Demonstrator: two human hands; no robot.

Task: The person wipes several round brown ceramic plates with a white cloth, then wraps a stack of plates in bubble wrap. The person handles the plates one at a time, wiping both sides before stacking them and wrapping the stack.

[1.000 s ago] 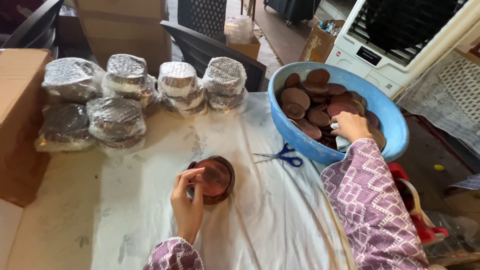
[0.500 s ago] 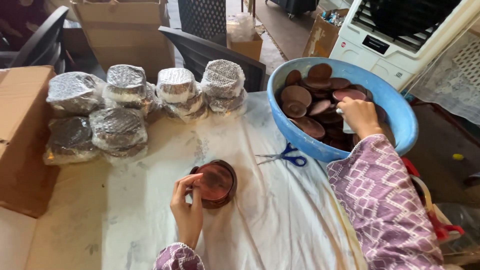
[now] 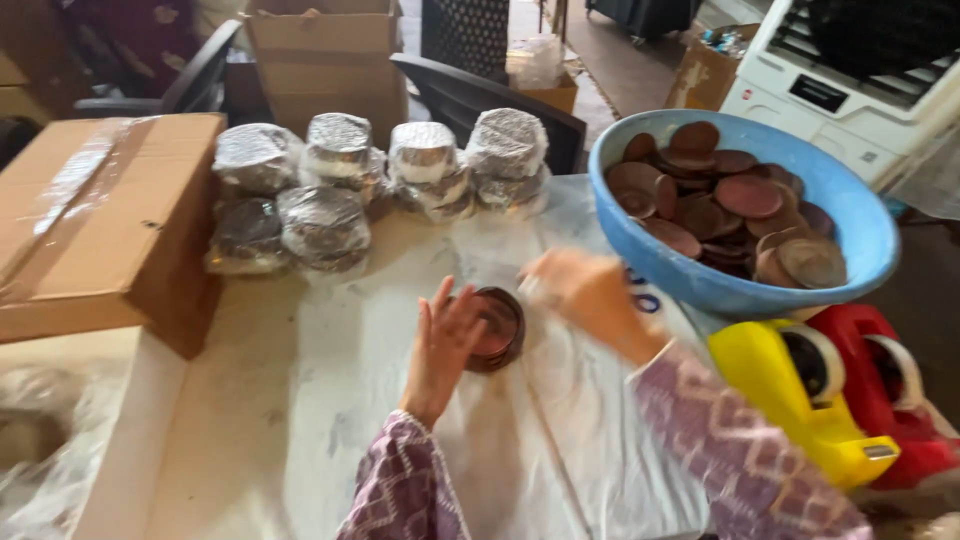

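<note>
- Small stack of brown discs sits flat on the white plastic sheet, round face up, so no long axis really.
- Left hand is open, fingers spread, resting against the stack's left edge.
- Right hand is blurred just right of the stack; can't tell its grip.
- Blue bowl of loose discs on the right.
- Wrapped disc bundles at the back, brown cardboard box on the left.

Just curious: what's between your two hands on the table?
In the head view, a small brown stack of dishes sits between the left hand and the blurred right hand.
</note>
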